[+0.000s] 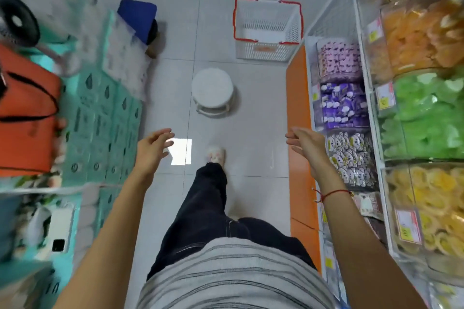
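Left hand, right hand, fingers spread; one stool, one basket

left hand: spread, over floor
right hand: spread, near packets, perhaps sweets
stool: ahead
basket: beyond stool

One view, worn on your head: wide-angle, tilted steeply down and forward along the aisle floor. Your left hand and right hand sit mid-frame, close. Stool just ahead, basket farther. Shelf bows along the right edge.
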Motion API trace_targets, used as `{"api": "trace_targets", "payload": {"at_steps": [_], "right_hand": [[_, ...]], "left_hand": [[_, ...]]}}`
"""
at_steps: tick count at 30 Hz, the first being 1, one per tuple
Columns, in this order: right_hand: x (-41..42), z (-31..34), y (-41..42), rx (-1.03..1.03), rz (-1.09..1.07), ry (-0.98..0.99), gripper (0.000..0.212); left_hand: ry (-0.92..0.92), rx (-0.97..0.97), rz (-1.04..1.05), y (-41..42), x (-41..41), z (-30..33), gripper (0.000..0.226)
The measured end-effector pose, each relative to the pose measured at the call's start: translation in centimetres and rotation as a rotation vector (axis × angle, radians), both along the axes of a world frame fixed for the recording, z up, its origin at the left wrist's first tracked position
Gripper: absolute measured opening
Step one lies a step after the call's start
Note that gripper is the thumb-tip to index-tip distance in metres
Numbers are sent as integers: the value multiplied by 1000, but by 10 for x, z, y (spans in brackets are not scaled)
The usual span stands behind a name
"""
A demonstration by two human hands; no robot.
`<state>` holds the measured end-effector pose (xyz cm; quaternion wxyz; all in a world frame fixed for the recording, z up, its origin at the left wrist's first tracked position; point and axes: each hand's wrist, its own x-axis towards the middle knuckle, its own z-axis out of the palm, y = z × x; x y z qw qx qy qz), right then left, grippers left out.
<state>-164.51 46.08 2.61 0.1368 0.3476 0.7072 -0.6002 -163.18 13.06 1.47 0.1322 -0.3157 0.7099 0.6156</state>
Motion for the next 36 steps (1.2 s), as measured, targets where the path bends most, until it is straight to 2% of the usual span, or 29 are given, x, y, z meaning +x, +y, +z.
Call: {"api": "trace_targets", "payload": {"at_steps": [6, 12, 18, 20, 22, 25, 28, 31, 36], "right_hand": [[-90, 9, 13, -14, -260, 9, 20], [-129, 12, 55, 23, -577, 33, 27], [-166, -20, 99, 136, -630, -69, 16], [-182, -33, 113, 155, -606, -93, 10], [-196, -48, 125, 201, -497, -124, 10], [-220, -72, 138, 325, -298, -235, 16], [-253, -97, 150, 430, -86, -364, 26], [-290, -129, 167, 576, 13, -311, 29], [-357, -214, 197, 820, 74, -320, 39]], "left_hand": [[7, -9, -206, 31, -170, 13, 16], [25, -22, -526, 108, -308, 23, 20], [124, -145, -950, 217, -409, 10, 23], [195, -231, -1106, 254, -436, 4, 22], [270, -404, -1298, 288, -460, -2, 24], [369, -663, -1572, 334, -491, -14, 27], [436, -855, -1736, 377, -524, -43, 29], [448, -894, -1797, 420, -558, -91, 32], [363, -780, -1729, 487, -614, -201, 46]]}}
